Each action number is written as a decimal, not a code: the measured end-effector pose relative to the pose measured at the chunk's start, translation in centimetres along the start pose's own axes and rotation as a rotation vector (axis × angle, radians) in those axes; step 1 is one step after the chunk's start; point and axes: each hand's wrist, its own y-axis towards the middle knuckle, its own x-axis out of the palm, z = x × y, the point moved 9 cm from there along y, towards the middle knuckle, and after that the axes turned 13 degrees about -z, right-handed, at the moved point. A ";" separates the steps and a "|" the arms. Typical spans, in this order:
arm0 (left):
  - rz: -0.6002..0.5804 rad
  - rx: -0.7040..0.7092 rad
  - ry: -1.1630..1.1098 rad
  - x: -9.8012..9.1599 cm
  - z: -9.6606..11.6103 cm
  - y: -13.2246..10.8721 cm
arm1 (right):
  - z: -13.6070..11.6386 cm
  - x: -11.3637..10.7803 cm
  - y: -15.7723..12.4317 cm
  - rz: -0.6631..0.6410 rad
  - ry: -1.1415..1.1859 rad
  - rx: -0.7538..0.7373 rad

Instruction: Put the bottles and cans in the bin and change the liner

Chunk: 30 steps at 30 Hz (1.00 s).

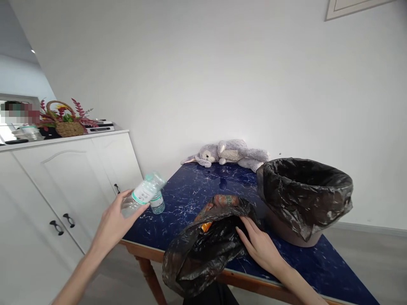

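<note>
My left hand (116, 220) is closed around a clear plastic bottle (143, 194) with a white and green label, held tilted above the table's left edge. Behind it, a second plastic bottle (157, 204) stands upright on the table. My right hand (261, 247) grips the mouth of a black garbage bag (203, 258), some fingers partly inside it. This bag lies slumped over the table's front edge, its mouth spread. An orange wrapper (206, 227) shows in its opening, and other coloured contents show dimly through the thin plastic.
On the right of the blue marbled table (187, 186) stands a trash can (297, 237) lined with a black bag (305, 199). A plush rabbit (232, 152) lies against the wall. White cabinets (73, 169) on the left carry a flower basket (69, 128).
</note>
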 end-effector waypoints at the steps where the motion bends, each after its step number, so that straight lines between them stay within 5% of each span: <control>1: -0.010 0.089 0.185 -0.2 0.0 0.2 | 0.0 0.1 0.0 0.003 0.000 -0.002; 5: -0.083 0.443 0.719 1.7 0.3 0.2 | 0.1 0.3 -0.1 -0.003 0.001 -0.009; 9: -0.221 0.532 0.939 5.6 -0.7 1.2 | 0.2 0.5 -0.2 -0.015 0.001 -0.005; 13: -0.328 0.570 0.926 8.6 -1.1 2.7 | 0.2 0.4 -0.3 -0.006 -0.004 -0.003; 20: -0.459 0.591 0.930 11.2 -1.5 4.9 | 0.0 0.1 -0.3 0.015 -0.011 -0.015; 30: -0.463 0.588 0.857 11.4 -1.6 5.2 | 0.3 0.5 -0.3 -0.027 -0.014 0.001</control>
